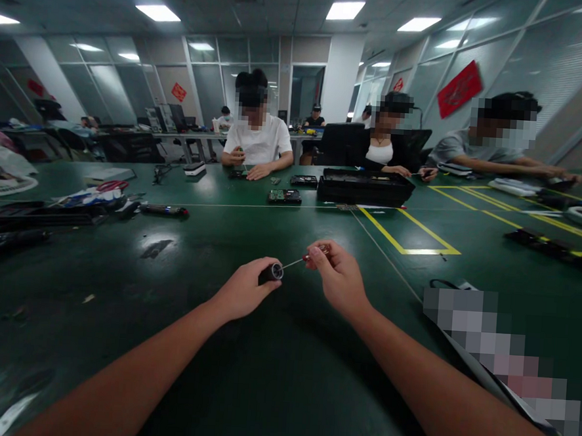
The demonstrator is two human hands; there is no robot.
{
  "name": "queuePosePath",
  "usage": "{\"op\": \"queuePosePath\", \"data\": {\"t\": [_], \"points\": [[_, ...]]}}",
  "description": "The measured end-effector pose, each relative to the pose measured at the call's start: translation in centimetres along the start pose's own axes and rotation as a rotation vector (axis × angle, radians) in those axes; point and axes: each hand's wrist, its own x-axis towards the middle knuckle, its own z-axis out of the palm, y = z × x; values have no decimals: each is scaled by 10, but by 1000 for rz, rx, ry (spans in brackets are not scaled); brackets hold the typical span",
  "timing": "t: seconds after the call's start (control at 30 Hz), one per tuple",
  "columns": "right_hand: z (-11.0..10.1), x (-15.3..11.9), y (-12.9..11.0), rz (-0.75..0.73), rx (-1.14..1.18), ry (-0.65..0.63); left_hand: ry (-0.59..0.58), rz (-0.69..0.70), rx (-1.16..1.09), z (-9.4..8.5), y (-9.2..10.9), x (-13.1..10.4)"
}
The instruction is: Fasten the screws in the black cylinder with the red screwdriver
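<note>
My left hand (250, 286) is closed around a small dark cylindrical part (276, 272), its round end with a lighter ring facing right. In my right hand (339, 277) is a screwdriver (294, 264), the fingers wrapped round its reddish handle. Its thin shaft points left, and the tip meets the round end of the cylinder; whether it sits in a screw is too small to tell. Both hands are above the green table (271, 381).
Across the table a person in white (259, 137) works beside a circuit-board device (285, 196) and a long black case (364, 187). Black parts and tools (163, 210) lie at left. A blurred-out sheet-like item (462, 320) lies by my right forearm. Yellow tape (407, 251) marks the tabletop.
</note>
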Motion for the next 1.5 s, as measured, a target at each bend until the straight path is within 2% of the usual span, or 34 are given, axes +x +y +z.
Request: {"op": "queuePosePath", "data": {"t": [0.27, 0.37, 0.53, 0.73, 0.83, 1.0, 1.27, 1.5], "points": [[1, 0, 3, 9, 47, -52, 48, 31, 10, -2, -8, -1], [0, -2, -2, -5, -85, -52, 59, 52, 51, -2, -11, 0], [1, -3, -9, -28, -317, 36, 51, 86, 116, 0, -12, 0], [0, -5, -11, -105, -281, -6, 58, 99, 145, 1, -11, 0], [-1, -4, -11, -88, -300, -43, 59, 92, 158, 1, -10, -1], [-1, -3, -13, -59, -379, -27, 50, 69, 190, 0, -10, 0], [-1, -5, -14, -105, -318, -118, 80, 60, 206, 1, -13, 0], [-1, -3, -13, -50, -379, -76, 63, 63, 213, 1, -11, 0]]}}
